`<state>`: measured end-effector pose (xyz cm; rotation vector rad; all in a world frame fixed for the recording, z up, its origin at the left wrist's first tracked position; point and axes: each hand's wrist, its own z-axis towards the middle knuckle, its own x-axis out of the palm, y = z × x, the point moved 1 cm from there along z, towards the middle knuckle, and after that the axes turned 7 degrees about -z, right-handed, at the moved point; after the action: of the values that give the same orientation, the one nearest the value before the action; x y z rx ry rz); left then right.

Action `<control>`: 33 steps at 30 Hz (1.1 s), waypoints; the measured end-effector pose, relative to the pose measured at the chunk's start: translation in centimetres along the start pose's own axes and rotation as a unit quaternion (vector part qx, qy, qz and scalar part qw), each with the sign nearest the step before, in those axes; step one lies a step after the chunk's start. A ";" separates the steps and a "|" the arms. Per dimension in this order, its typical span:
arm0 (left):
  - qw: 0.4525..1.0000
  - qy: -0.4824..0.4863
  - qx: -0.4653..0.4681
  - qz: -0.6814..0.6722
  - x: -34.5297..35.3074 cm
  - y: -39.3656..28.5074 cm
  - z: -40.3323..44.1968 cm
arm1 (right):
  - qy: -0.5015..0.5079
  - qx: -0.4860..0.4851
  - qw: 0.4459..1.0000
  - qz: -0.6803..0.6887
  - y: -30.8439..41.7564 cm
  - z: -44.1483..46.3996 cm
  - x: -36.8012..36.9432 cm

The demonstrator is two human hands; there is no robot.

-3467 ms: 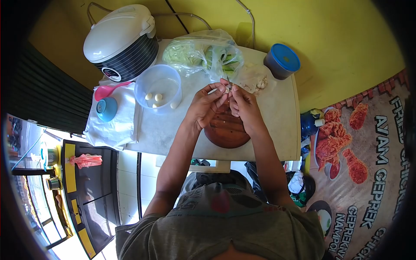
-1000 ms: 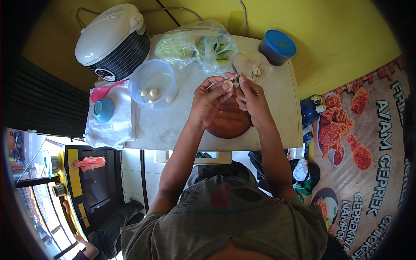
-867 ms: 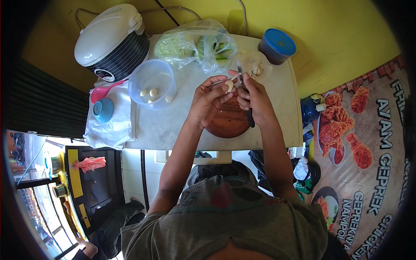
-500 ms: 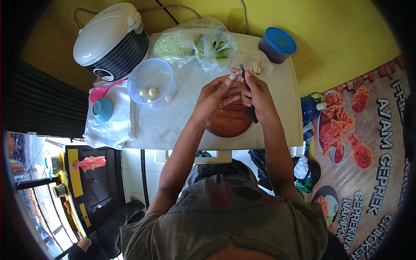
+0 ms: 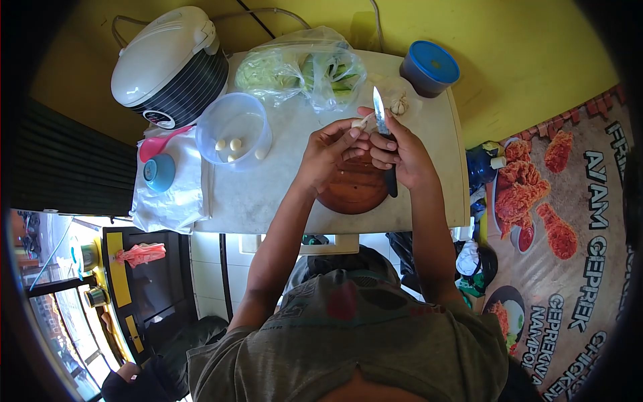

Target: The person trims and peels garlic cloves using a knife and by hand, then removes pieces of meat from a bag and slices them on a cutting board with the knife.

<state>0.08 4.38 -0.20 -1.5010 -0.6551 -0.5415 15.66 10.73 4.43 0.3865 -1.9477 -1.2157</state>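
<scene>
Turned broader side to view since half a second ago: the knife point(image 5: 380, 117), blade now plainly visible and pointing away from the wearer, with the right hand point(image 5: 406, 153) shifted slightly outward. In the left hand point(image 5: 333, 153), pinched between thumb and fingertips: a small pale garlic clove point(image 5: 362, 124), just beside the blade and over the far part of a round brown board point(image 5: 351, 187), apparently wooden. In the right hand, wrapped in curled fingers: the knife, dark handle end showing below. Close to the blade on its left side, a fingertip, hard to assign to either hand. Chief danger, by judgement: a nick to that fingertip or to the left thumb, from a skid of the edge off the clove, or from too hard a push with so little clearance. No firm backing visible behind the clove, only fingertips, hence little to check a sudden jerk. Also possible: loss of the clove from so small a pinch, with a drop onto the board or a roll across the pale tabletop point(image 5: 241, 204). Well to the left, out of line of such a drop, a clear plastic tub point(image 5: 244, 120) with whitish peeled cloves point(image 5: 235, 143). Just beyond the right hand, a garlic bulb point(image 5: 399, 106), exposed to a stray knock from the knuckles.
</scene>
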 end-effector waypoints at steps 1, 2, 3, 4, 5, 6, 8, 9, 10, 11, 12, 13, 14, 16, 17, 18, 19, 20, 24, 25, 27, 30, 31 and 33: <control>1.000 0.000 -0.001 0.000 -0.2 0.1 0.0 | 0.012 0.002 1.000 0.024 0.0 0.0 -0.2; 1.000 -0.006 -0.007 -0.017 -0.6 0.3 0.1 | 0.011 0.002 1.000 0.025 0.0 -0.1 -0.4; 0.999 -0.011 -0.013 -0.035 -0.3 0.0 0.1 | -0.007 -0.005 0.999 0.032 0.1 -0.2 -0.7; 0.999 -0.012 -0.013 -0.035 0.1 -0.2 0.0 | -0.025 -0.012 0.999 0.038 0.2 -0.2 -0.8; 0.999 -0.011 -0.005 -0.048 0.7 -0.5 -0.2 | -0.025 -0.012 0.999 0.039 0.3 -0.2 -0.8; 0.998 -0.010 0.002 -0.062 1.2 -0.7 -0.3 | -0.020 -0.010 0.999 0.031 0.4 -0.3 -0.6; 0.998 0.009 0.002 -0.057 1.3 -0.3 -0.1 | -0.011 -0.006 1.000 0.017 0.3 -0.4 -0.2; 0.998 0.029 0.004 -0.052 1.3 -0.2 0.1 | -0.011 -0.004 1.000 0.018 0.1 -0.3 -0.1; 0.998 0.030 0.004 -0.052 1.1 -0.2 0.2 | -0.018 -0.005 1.000 -0.012 -0.1 0.0 -0.1; 1.000 0.023 0.000 -0.021 1.0 -0.1 0.4 | -0.025 -0.006 0.999 -0.042 -0.1 0.1 -0.1; 1.000 0.016 -0.004 0.010 0.9 -0.2 0.5 | -0.025 -0.007 0.999 -0.042 0.0 0.1 0.0; 1.000 0.017 -0.004 0.011 0.8 -0.3 0.6 | -0.033 -0.009 0.998 -0.053 0.2 0.1 0.1; 1.000 0.007 -0.013 0.020 0.7 -0.4 0.6 | -0.042 -0.009 0.997 -0.064 0.2 0.0 0.2; 0.999 0.000 -0.022 0.028 0.5 -0.5 0.6 | -0.061 -0.018 0.994 -0.085 0.3 0.0 0.3; 0.999 -0.001 -0.026 0.030 0.3 -0.6 0.5 | -0.080 -0.026 0.991 -0.104 0.3 -0.1 0.3; 0.999 -0.002 -0.029 0.032 0.2 -0.7 0.4 | -0.080 -0.026 0.991 -0.104 0.1 0.0 0.1; 0.999 -0.001 -0.029 0.033 0.2 -0.7 0.5 | -0.084 -0.020 0.993 -0.084 -0.1 0.1 -0.2; 0.999 -0.008 -0.018 0.026 0.0 -0.5 0.5 | -0.088 -0.014 0.994 -0.064 -0.4 0.2 -0.5; 0.995 -0.065 -0.025 -0.071 -1.0 -0.2 0.5 | -0.081 -0.075 0.993 0.045 0.4 0.3 -2.1; 0.995 -0.066 -0.023 -0.071 -1.2 -0.2 0.6 | -0.142 -0.080 0.987 -0.010 1.0 0.3 -2.4; 0.985 -0.106 -0.029 -0.136 -1.6 -0.1 0.6 | -0.269 -0.076 0.946 -0.166 1.8 0.6 -3.8; 0.981 -0.126 -0.025 -0.147 -1.0 0.0 0.4 | -0.380 -0.116 0.829 -0.394 1.1 3.1 -6.7; 0.981 -0.124 -0.024 -0.148 -0.9 0.0 0.4 | -0.380 -0.118 0.828 -0.396 1.1 3.5 -7.1; 0.982 -0.139 -0.012 -0.128 -1.0 0.2 0.4 | -0.410 -0.143 0.760 -0.483 1.1 4.1 -7.2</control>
<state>-0.51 4.73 -1.04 -1.5395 -1.0732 -0.5409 17.34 18.30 1.13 0.8627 -2.2268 -2.6853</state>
